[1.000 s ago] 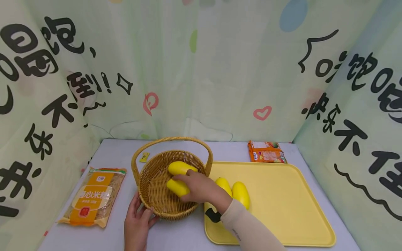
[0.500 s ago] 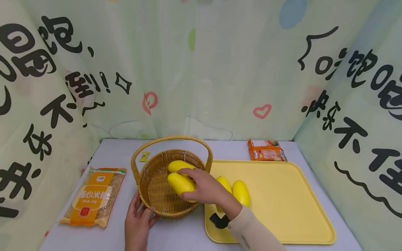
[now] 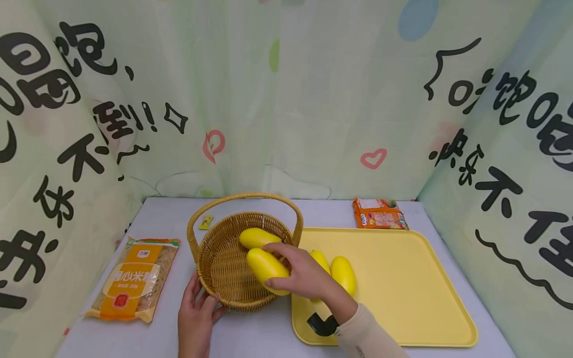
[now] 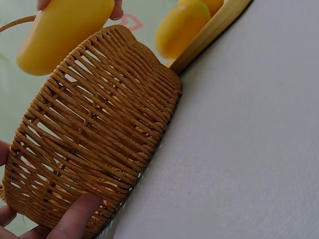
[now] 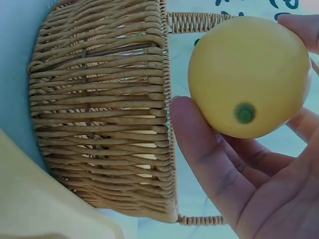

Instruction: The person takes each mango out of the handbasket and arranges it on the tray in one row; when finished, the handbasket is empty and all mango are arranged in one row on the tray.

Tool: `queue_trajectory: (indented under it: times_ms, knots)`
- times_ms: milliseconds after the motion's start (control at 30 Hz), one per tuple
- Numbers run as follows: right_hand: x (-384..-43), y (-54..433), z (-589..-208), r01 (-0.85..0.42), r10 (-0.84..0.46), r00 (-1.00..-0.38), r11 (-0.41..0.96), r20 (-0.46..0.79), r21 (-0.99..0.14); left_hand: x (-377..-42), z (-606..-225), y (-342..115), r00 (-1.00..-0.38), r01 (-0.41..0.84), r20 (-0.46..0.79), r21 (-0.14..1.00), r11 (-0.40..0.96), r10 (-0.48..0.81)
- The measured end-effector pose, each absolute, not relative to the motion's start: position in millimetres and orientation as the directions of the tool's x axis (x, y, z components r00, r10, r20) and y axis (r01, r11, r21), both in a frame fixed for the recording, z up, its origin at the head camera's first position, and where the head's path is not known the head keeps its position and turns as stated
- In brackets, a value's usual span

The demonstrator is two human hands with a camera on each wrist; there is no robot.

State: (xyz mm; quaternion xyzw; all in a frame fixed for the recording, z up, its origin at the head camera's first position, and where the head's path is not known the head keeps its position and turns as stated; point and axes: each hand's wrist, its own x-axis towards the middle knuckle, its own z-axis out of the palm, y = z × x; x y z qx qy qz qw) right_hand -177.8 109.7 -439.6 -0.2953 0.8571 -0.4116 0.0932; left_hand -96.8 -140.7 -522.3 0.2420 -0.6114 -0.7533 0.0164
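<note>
My right hand (image 3: 309,273) holds a yellow mango (image 3: 266,268) between thumb and fingers, over the right part of a woven basket (image 3: 224,266). In the right wrist view the mango (image 5: 249,64) shows a green stem spot and sits beyond the basket's rim. Another mango (image 3: 257,238) lies inside the basket, near its back right side. My left hand (image 3: 197,313) grips the basket's outer wall at the front left; its thumb (image 4: 79,214) presses the weave in the left wrist view. Some fingers there are hidden.
A yellow tray (image 3: 403,288) right of the basket bears mangoes (image 3: 343,276), partly behind my right wrist. A bag of rice snacks (image 3: 132,283) lies at left. An orange packet (image 3: 380,215) is behind the tray, a small yellow sachet (image 3: 206,223) behind the basket.
My right hand has drawn back to the right with the mango, which has risen from inside the basket toward its right rim. My left hand and the basket stay put.
</note>
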Motion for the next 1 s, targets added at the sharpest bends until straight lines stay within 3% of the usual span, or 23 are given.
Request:
queue_trajectory:
  times_ms: [500, 1000]
  knots:
    - [-164, 129, -446, -0.367, -0.553, -0.829, 0.423, 0.084, -0.829, -98, -522, -140, -0.873, -0.288, -0.36, 0.924, -0.25, -0.328]
    - [-149, 175, -449, -0.195, -0.376, -0.926, 0.456, 0.011, -0.868, -97, -522, -141, -0.878, -0.268, -0.344, 0.929, -0.255, -0.332]
